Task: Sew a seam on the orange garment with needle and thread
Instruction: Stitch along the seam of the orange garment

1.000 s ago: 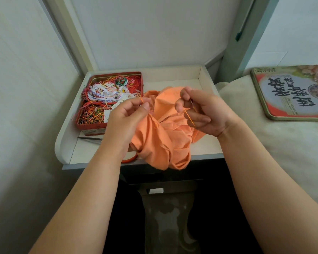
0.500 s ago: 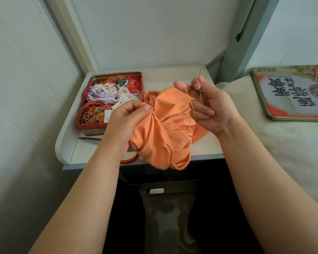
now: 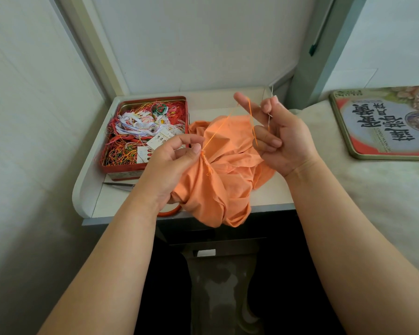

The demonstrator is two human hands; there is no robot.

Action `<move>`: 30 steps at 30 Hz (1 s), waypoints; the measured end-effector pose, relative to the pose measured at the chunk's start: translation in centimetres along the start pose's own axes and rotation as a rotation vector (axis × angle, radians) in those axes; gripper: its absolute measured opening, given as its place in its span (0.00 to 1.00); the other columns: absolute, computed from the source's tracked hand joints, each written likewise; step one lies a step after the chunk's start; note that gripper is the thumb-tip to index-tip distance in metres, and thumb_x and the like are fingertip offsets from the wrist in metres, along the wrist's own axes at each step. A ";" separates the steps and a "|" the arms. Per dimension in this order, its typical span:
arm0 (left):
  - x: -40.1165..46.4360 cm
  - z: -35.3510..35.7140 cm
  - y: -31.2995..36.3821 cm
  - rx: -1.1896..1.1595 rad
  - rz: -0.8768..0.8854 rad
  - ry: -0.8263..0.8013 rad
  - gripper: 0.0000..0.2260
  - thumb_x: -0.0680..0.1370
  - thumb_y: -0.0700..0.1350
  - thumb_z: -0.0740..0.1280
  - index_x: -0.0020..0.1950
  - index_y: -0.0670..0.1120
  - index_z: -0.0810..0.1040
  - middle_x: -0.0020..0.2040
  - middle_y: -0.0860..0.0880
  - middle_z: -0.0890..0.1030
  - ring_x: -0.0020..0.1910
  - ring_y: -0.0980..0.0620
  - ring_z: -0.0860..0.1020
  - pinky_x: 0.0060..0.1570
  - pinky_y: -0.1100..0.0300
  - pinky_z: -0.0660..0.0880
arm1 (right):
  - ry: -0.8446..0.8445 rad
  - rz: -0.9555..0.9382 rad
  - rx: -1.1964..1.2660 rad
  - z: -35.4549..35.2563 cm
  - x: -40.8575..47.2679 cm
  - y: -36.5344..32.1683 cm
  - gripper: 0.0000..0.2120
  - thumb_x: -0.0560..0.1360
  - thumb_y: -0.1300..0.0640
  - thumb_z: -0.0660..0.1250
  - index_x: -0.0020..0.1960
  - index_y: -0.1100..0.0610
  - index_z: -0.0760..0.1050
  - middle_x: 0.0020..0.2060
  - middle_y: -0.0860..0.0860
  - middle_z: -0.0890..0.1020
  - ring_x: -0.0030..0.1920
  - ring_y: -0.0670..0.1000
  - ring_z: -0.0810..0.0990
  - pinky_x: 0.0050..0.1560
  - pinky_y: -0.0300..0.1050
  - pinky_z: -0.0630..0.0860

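Above the back right part of the small white table (image 3: pixel 271 197), the right hand (image 3: pixel 279 139) pinches a thin silver needle (image 3: pixel 270 110) between thumb and fingers, tip upward, its lower length hidden in the grip. From it a fine orange thread (image 3: pixel 252 122) loops over the extended index finger and runs down-left to the crumpled orange fabric garment (image 3: pixel 218 180). The left hand (image 3: pixel 169 168) pinches a gathered fold of that garment where the thread enters; the seam itself is hard to make out. The garment lies over the table's front edge, hanging down past it. Near the back left corner sits a red metal tin of tangled coloured threads (image 3: pixel 143 134). Metal scissors (image 3: pixel 121 186) by the front left edge are mostly hidden under the left wrist. A printed tin lid (image 3: pixel 382 122) is cut off at the right.
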State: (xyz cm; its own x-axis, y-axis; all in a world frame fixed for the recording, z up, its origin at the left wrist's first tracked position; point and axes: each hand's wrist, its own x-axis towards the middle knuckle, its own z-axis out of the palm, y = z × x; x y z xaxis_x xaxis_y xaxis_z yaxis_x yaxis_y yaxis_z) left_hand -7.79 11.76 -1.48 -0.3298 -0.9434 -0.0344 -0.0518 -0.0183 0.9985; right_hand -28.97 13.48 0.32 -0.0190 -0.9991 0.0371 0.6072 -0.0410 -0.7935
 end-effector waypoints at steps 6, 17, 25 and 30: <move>-0.1 0.4 0.2 0.002 -0.033 -0.042 0.07 0.70 0.50 0.69 0.45 0.50 0.84 0.46 0.54 0.86 0.54 0.55 0.80 0.63 0.55 0.72 | 0.033 -0.011 0.015 0.0 0.1 -0.1 0.15 0.84 0.52 0.50 0.39 0.52 0.64 0.59 0.52 0.81 0.19 0.42 0.57 0.18 0.33 0.57; 0.2 -0.2 0.2 0.134 -0.003 -0.029 0.07 0.77 0.43 0.68 0.41 0.50 0.83 0.39 0.57 0.84 0.43 0.65 0.80 0.54 0.60 0.69 | 0.156 -0.085 0.107 -0.7 0.4 0.0 0.16 0.84 0.51 0.52 0.39 0.52 0.66 0.57 0.55 0.83 0.18 0.42 0.56 0.19 0.33 0.57; 0.0 -1.0 0.2 0.199 0.008 -0.034 0.07 0.78 0.45 0.68 0.42 0.50 0.84 0.41 0.57 0.85 0.46 0.63 0.80 0.54 0.60 0.71 | 0.473 -0.131 -0.535 -0.5 0.6 0.1 0.16 0.83 0.51 0.54 0.39 0.55 0.68 0.37 0.50 0.81 0.23 0.45 0.62 0.24 0.39 0.61; 0.2 -1.4 0.1 0.167 0.001 0.020 0.06 0.77 0.45 0.68 0.43 0.53 0.84 0.45 0.58 0.85 0.50 0.61 0.81 0.56 0.59 0.73 | 0.510 -0.174 -1.134 0.4 0.6 2.0 0.13 0.82 0.51 0.57 0.41 0.52 0.73 0.28 0.45 0.72 0.27 0.43 0.69 0.30 0.38 0.65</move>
State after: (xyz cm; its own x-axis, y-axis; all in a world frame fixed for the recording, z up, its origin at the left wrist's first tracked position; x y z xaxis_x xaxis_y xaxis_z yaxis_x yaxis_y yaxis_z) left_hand -6.52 11.15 -1.34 -0.3111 -0.9499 -0.0307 -0.2080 0.0366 0.9774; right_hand -27.43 12.77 -1.03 -0.4886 -0.8584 0.1559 -0.4529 0.0969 -0.8863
